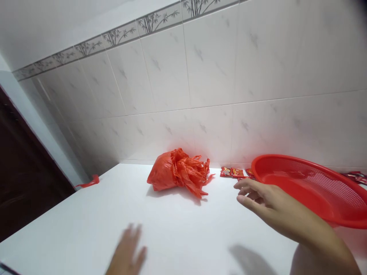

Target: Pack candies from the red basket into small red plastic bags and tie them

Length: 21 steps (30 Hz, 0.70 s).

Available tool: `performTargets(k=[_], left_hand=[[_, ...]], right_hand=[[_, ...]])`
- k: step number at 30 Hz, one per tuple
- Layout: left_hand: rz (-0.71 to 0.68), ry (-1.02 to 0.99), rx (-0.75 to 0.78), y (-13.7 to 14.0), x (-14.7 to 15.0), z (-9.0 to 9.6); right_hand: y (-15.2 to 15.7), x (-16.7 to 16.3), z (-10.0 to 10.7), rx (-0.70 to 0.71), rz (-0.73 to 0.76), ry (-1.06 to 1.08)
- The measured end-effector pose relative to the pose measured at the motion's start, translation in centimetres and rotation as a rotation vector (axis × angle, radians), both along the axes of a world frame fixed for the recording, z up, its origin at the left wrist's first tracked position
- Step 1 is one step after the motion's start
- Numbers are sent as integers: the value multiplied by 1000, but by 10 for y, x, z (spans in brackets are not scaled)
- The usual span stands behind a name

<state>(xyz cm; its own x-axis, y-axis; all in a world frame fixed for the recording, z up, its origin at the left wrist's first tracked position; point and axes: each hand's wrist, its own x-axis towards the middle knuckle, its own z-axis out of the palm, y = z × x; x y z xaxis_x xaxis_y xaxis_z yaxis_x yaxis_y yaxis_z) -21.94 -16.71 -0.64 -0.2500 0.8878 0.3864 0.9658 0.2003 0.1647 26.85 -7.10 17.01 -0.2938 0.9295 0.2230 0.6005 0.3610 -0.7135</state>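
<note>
Tiles [212, 68] back the white surface [189, 229] and red bag [177, 173]. My left hand [126, 252] spreads its blurred fingers; my right hand [269, 198] hovers, fingers parted, near the red basket [315, 187].

The flat white tabletop [86, 221] offers open passage left of and in front of the bundled red plastic bag [164, 172], which obstructs the rear middle. The wide, red, perforated plastic basket [283, 172] blocks the right side. The pale marbled tile wall [212, 76] limits reach behind both.
</note>
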Motion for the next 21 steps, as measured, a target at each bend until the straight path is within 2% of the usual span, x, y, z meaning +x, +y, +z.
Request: performTargets(k=[2,3,5,7,10,13,15,17,21], left_hand=[[-197,71,-219,24,30,-16],[-275,102,-260,37,46,-20],[-395,137,-278,63,76,-23],[-460,131,-260,87,103,-21],[-503,70,-237,116,137,-17],[-513,-8,-168,134,161,-16],[-521,-39,-118,141,170,-17],[-517,-51,-95,144,173,-18],[-504,-63,-150,147,170,-20]], right_hand=[[2,-3,2,-10,6,5],[5,-5,2,-15,13,14],[19,-12,-3,-30,41,50],[44,-26,-21,-58,82,117],[90,-65,-72,-87,115,301],[123,-112,-132,72,18,507],[133,-134,-156,114,15,582],[135,-143,-164,180,2,646],[132,-135,-160,270,-126,737]])
